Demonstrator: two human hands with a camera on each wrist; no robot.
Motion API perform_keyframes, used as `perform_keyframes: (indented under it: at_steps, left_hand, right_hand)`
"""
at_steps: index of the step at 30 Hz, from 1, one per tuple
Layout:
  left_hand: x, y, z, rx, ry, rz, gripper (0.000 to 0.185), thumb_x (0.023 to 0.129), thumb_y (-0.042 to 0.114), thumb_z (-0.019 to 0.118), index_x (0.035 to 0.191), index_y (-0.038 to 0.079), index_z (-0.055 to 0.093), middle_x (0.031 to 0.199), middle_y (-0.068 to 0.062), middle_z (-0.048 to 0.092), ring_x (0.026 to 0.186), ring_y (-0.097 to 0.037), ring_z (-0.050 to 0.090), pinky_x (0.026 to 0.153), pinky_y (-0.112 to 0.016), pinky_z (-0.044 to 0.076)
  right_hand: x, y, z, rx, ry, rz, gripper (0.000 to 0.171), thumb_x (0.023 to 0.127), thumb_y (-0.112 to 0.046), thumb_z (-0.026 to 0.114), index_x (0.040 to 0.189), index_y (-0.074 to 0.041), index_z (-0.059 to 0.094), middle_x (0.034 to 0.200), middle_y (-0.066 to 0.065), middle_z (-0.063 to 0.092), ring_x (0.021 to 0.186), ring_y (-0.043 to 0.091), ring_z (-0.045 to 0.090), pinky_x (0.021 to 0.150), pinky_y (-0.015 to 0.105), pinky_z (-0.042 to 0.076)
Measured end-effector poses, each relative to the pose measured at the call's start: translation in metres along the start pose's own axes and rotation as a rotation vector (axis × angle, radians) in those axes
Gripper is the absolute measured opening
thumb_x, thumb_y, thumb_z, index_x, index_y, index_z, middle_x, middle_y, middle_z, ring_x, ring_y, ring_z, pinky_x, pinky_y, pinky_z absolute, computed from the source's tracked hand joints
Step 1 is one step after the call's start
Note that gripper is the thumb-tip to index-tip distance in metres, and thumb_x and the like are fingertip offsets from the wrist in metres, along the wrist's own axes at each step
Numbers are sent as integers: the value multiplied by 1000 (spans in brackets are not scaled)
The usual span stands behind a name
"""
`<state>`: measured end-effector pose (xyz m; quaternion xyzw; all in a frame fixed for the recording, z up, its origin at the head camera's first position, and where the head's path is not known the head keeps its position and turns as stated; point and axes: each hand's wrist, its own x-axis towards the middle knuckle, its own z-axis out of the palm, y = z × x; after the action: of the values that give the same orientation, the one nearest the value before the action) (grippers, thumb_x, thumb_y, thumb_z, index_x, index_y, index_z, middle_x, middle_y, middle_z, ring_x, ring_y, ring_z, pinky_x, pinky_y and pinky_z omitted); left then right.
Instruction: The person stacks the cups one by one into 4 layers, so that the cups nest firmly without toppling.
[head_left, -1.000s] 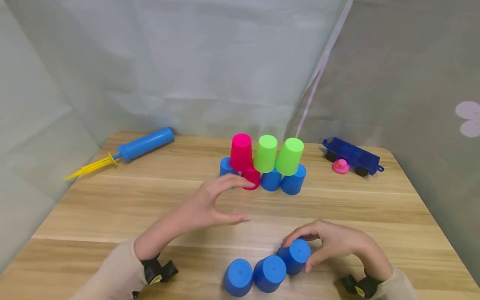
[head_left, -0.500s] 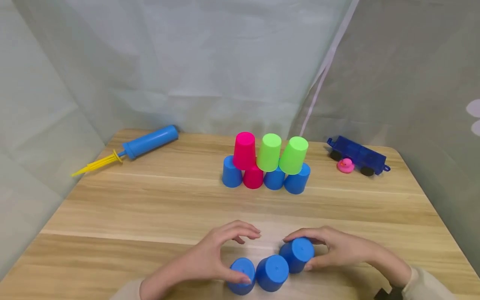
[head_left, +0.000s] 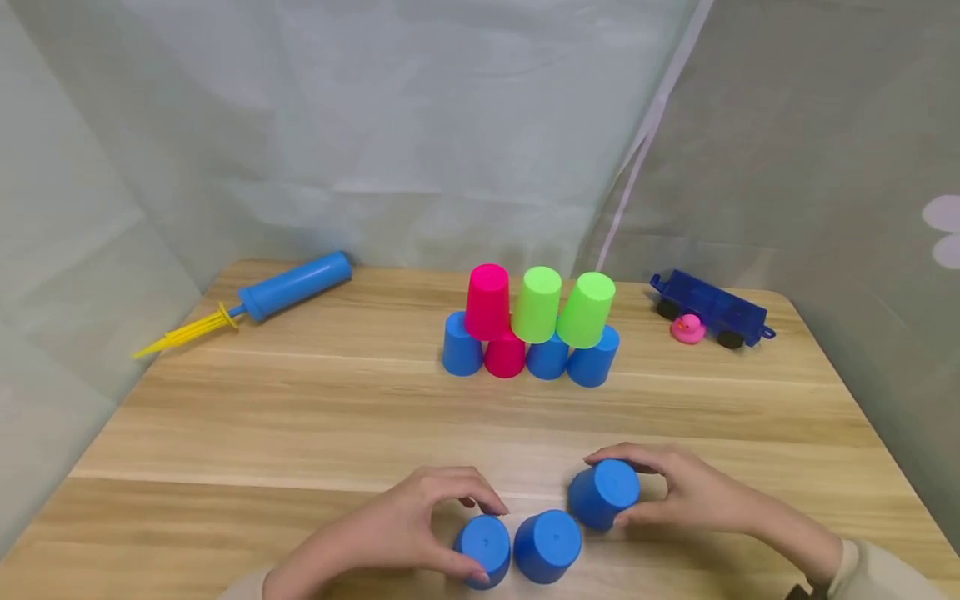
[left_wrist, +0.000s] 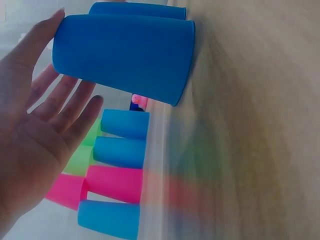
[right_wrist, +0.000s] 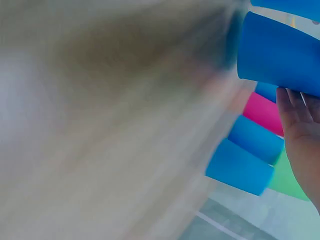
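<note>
Near front edge of desk (head_left: pixel 225 417): three upturned blue cups in a row; left hand (head_left: pixel 405 533) curls fingers and thumb round the leftmost blue cup (head_left: pixel 483 550), right hand (head_left: pixel 686 492) grips the rightmost blue cup (head_left: pixel 603 493), tilted and apart from the middle blue cup (head_left: pixel 547 546), which stands untouched. Toward back edge, centre: stack of seven cups (head_left: pixel 532 325), four below, three above. Back left corner: blue air pump (head_left: pixel 285 287); back right corner: blue toy wagon (head_left: pixel 712 307) with pink duck (head_left: pixel 687 329) just beside.

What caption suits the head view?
Two hands grip blue cups before a stacked cup wall.
</note>
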<state>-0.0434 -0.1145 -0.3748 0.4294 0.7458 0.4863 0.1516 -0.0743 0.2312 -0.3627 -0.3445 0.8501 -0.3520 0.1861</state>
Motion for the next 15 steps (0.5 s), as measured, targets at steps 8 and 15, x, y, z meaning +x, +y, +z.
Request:
perform_keyframes:
  at_steps: [8, 15]
  left_hand:
    - [1, 1, -1, -6, -58, -4, 36, 84, 25, 71, 117, 17, 60, 114, 7, 61, 103, -3, 55, 88, -24, 49]
    - [0, 11, 1, 109, -73, -78, 36, 84, 27, 70, 118, 19, 61, 114, 9, 60, 103, -1, 56, 87, -19, 48]
  right_hand:
    - [2, -32, -39, -156, 81, -130, 57, 79, -34, 73, 130, -20, 53, 122, -2, 61, 109, 11, 59, 85, 29, 52]
    - [13, -61, -72, -301, 187, -217, 62, 71, -28, 81, 127, -21, 56, 119, -6, 62, 105, 9, 60, 80, 27, 52]
